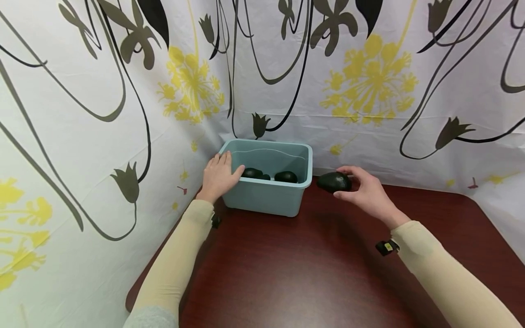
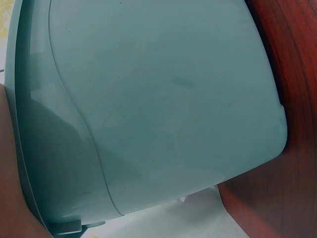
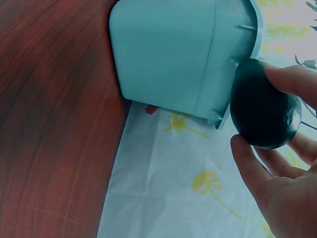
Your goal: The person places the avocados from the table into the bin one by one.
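Note:
A dark green avocado [image 1: 334, 182] is held above the table by my right hand [image 1: 367, 193], just right of the blue-green plastic bin [image 1: 262, 197]. In the right wrist view the thumb and fingers grip the avocado [image 3: 262, 106] near the bin's rim, with the bin's end wall [image 3: 163, 54] behind it. My left hand [image 1: 218, 175] rests on the bin's left rim, fingers extended. Inside the bin lie more avocados [image 1: 285, 176], partly hidden by the front wall. The left wrist view shows mostly the bin's outer wall [image 2: 168, 104].
The bin stands at the back left of a dark red wooden table [image 1: 287, 264]. White cloth with a floral print [image 1: 283, 100] hangs behind and along the left side, close to the bin. Small devices [image 1: 387, 247] are worn at the wrists.

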The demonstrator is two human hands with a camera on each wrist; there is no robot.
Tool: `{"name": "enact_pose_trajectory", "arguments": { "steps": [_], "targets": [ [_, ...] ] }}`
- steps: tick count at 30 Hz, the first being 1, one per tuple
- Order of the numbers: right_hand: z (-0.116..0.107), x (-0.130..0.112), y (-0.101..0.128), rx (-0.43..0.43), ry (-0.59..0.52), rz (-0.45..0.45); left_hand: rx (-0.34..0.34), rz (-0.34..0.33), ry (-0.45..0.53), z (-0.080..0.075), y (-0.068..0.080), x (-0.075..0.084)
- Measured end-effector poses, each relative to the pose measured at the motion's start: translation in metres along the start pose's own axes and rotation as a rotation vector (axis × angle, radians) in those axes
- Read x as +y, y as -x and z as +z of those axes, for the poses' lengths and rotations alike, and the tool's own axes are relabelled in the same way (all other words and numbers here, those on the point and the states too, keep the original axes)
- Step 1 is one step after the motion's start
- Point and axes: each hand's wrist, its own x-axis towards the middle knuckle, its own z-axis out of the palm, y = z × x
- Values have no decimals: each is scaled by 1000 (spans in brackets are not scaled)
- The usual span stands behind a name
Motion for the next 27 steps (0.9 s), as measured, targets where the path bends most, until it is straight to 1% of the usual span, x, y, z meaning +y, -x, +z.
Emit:
{"name": "enact_pose_trajectory", "arguments": {
  "steps": [6,14,27],
  "targets": [
    [-2,-8,-1,8,-24,-11,-5,-4,-1,0,0,1],
    [-4,-17,-5,45,-48,-37,-3,-5,10,-1,-2,2],
    [-3,-25,-12,85,-83,-26,-14,-10,8,-3,0,2]
  ]
}}
